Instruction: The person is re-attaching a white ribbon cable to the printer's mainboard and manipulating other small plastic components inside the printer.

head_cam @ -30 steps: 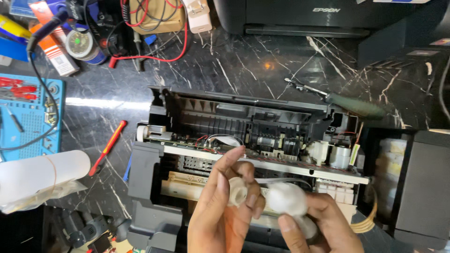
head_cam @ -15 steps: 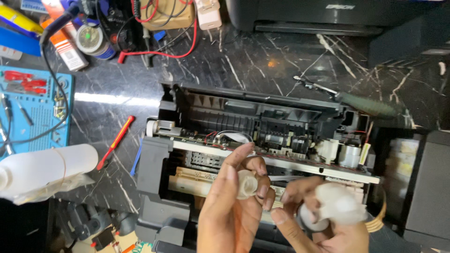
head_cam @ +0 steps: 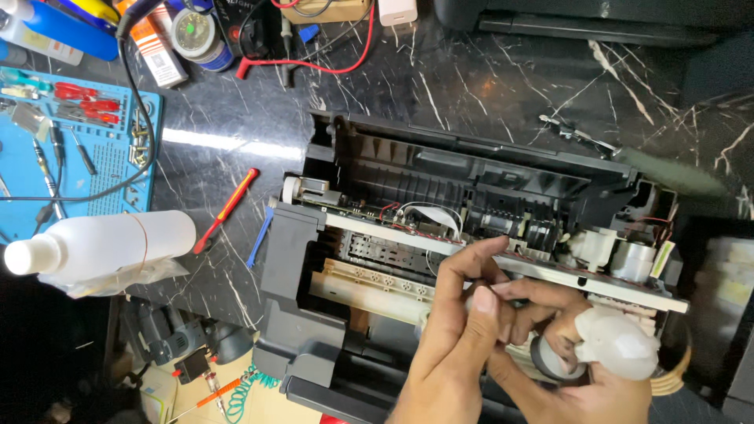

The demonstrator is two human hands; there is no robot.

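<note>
While both hands work at the surface's near edge, the right hand [head_cam: 585, 369] grasps a white cloth [head_cam: 620, 345] and grey roller [head_cam: 554, 357]; left hand [head_cam: 463, 330] fingers pinch its tip. Beyond lies the opened printer [head_cam: 471, 196], then a white bottle [head_cam: 102, 247] left.

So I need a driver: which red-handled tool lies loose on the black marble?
The long red-handled screwdriver beside the white plastic bottle; the others sit on the blue mat.

Bottle [head_cam: 102, 247] left of opened printer [head_cam: 471, 235]
</note>
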